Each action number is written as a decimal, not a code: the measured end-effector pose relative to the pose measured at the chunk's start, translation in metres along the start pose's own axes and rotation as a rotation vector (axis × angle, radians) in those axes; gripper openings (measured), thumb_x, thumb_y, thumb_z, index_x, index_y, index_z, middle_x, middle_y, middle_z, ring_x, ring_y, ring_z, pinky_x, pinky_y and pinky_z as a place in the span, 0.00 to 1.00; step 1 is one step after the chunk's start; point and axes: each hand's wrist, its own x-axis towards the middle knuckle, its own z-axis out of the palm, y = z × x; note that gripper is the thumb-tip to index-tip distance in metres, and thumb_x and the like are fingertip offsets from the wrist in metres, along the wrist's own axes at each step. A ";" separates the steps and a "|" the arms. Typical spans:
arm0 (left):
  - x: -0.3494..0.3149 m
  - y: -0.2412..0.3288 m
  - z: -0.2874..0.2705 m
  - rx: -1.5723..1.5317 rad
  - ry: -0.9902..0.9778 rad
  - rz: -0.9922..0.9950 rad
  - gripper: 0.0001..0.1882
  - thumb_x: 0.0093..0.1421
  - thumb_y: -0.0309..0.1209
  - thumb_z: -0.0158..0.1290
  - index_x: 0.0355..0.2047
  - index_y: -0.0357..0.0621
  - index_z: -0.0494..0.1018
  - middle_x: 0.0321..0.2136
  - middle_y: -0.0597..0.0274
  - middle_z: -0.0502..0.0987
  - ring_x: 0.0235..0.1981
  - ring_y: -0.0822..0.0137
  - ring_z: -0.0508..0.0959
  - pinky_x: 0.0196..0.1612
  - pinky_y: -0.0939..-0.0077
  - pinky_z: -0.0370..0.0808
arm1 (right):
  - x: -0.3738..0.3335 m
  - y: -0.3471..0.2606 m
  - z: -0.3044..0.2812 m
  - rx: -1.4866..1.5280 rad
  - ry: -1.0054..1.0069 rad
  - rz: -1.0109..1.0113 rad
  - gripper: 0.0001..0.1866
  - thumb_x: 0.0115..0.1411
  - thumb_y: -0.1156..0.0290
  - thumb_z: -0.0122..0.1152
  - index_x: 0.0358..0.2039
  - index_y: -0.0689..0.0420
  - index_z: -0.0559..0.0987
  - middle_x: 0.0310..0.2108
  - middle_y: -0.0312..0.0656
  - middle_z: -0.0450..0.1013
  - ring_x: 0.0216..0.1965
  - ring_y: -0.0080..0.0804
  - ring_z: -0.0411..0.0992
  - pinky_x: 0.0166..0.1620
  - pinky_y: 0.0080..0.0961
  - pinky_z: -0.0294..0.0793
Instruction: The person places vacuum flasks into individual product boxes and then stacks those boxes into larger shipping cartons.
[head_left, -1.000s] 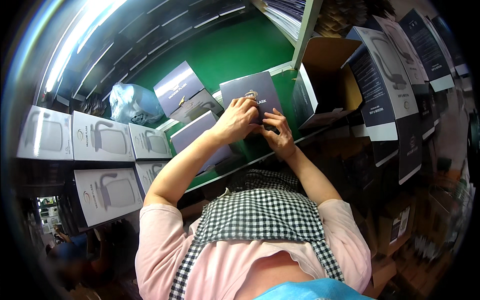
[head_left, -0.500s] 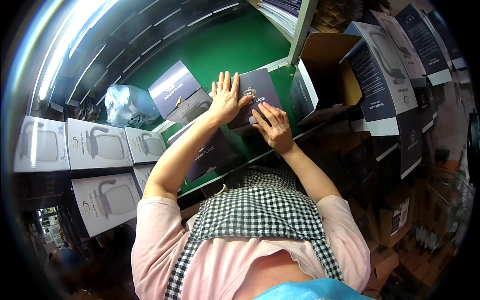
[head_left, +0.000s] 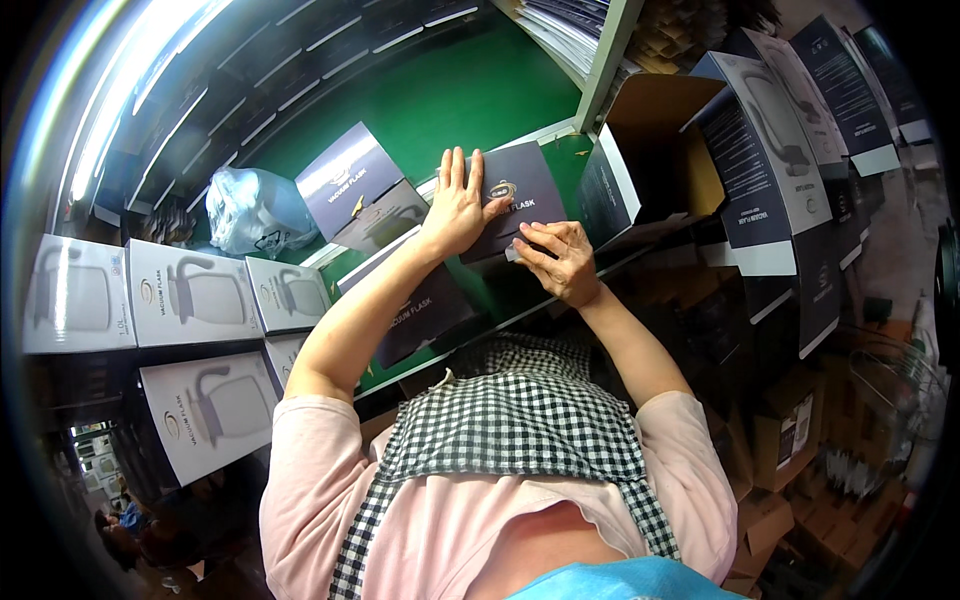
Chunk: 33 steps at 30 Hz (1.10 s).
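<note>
At the near side of the dark carton (head_left: 530,172), which sits on the green worktop (head_left: 571,165), uneven pressure from the right hand (head_left: 562,262) could crease the cardboard; too light a brace could let it skid. The right hand bends inward, fingers curled, a pale bit at their tips; whether it is pinched cannot be told. Farther off, the left hand (head_left: 460,212) lies flat along the carton's left part, fingers straightened, clasping nothing.

- Light strip (head_left: 128,85) left of green surface (head_left: 500,85): blown out
- Deep shadow below surface
- Right of surface: dim, soft
- Fisheye bend, black corners
</note>
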 end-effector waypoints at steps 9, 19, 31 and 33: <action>0.003 0.004 -0.002 -0.041 -0.013 -0.040 0.47 0.64 0.55 0.49 0.67 0.29 0.47 0.66 0.25 0.46 0.70 0.34 0.43 0.68 0.46 0.51 | -0.002 0.001 0.006 -0.028 0.085 -0.017 0.15 0.47 0.66 0.73 0.37 0.52 0.83 0.43 0.34 0.77 0.45 0.34 0.72 0.47 0.34 0.70; 0.001 0.001 0.004 0.016 -0.020 -0.045 0.46 0.64 0.56 0.47 0.67 0.28 0.48 0.66 0.24 0.46 0.69 0.33 0.44 0.68 0.46 0.50 | 0.001 -0.007 0.012 -0.010 0.150 0.012 0.11 0.46 0.68 0.74 0.31 0.51 0.82 0.34 0.31 0.76 0.38 0.32 0.74 0.43 0.32 0.68; -0.004 0.027 -0.032 -0.641 -0.160 -0.602 0.54 0.53 0.54 0.64 0.61 0.21 0.50 0.55 0.24 0.66 0.60 0.41 0.68 0.62 0.58 0.66 | -0.011 0.041 0.019 1.098 0.186 1.199 0.39 0.68 0.50 0.52 0.65 0.69 0.56 0.66 0.50 0.56 0.68 0.41 0.53 0.68 0.34 0.50; -0.008 0.041 -0.046 -0.531 -0.078 -0.662 0.50 0.51 0.52 0.67 0.57 0.23 0.56 0.49 0.31 0.74 0.52 0.46 0.76 0.57 0.63 0.72 | -0.004 0.033 0.009 1.097 0.083 1.090 0.37 0.69 0.53 0.49 0.66 0.69 0.55 0.67 0.50 0.55 0.68 0.39 0.53 0.68 0.31 0.49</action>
